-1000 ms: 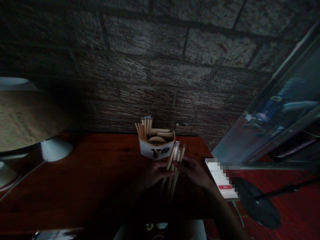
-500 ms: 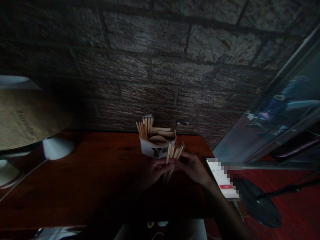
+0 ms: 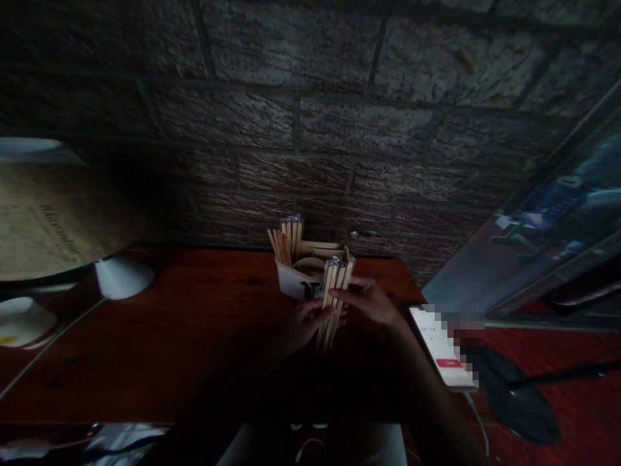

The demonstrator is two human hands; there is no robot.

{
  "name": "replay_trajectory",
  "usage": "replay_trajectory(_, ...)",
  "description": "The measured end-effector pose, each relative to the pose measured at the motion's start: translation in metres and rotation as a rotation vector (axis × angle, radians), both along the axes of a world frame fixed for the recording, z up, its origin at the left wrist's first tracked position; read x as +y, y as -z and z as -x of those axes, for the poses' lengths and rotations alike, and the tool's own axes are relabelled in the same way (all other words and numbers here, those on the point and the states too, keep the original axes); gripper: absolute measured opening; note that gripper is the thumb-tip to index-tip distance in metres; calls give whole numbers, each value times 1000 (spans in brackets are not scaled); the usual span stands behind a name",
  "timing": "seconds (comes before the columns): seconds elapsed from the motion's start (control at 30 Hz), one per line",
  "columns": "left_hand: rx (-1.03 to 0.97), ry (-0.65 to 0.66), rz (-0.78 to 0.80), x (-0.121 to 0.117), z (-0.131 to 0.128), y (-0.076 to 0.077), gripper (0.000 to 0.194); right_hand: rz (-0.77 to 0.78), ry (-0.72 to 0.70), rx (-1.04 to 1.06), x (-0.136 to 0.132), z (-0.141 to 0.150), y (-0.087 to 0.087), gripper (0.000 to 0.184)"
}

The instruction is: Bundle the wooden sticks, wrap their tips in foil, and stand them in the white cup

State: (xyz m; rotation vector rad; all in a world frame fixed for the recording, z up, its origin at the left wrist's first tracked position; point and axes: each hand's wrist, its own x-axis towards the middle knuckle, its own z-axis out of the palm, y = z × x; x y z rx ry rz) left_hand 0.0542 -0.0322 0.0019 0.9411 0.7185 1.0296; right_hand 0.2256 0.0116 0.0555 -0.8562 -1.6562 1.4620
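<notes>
Both my hands grip one bundle of wrapped wooden chopsticks (image 3: 338, 278), held nearly upright over the table with clear wrapper ends at the top. My left hand (image 3: 308, 321) is closed round its lower part, and my right hand (image 3: 367, 299) pinches it higher up from the right. Just behind the bundle stands a pale holder box (image 3: 292, 282) with a dark mark on its front. More chopsticks (image 3: 286, 241) lean in its left compartment. A dark-handled utensil (image 3: 358, 234), perhaps a spoon, sticks up at its right back.
The wooden table (image 3: 204, 310) runs along a brick wall (image 3: 242, 116). At the left stand a lamp with a brown shade (image 3: 58, 220) and a white cup (image 3: 24, 320). A lit phone (image 3: 439, 346) with a cable lies at the right edge, beside a black round stand base (image 3: 519, 401).
The fanned-out chopsticks are now gathered into a tighter, more even bundle. My right hand has moved up along it. The whole view has shifted slightly.
</notes>
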Motion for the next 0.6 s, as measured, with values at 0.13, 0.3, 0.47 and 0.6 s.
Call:
replay_trajectory(0.13,43,11,-29,1,1,-4,53,-21,89,82,-5,4,12,32)
replay_trajectory(0.3,207,-47,-163,3,6,-6,44,-196,126,82,-12,6,16,29)
replay_trajectory(0.47,317,-127,-157,3,8,-2,40,-399,98,5,-12,5,18,24)
replay_trajectory(0.6,339,-85,-196,3,8,7,39,-391,74,-10,-10,2,20,25)
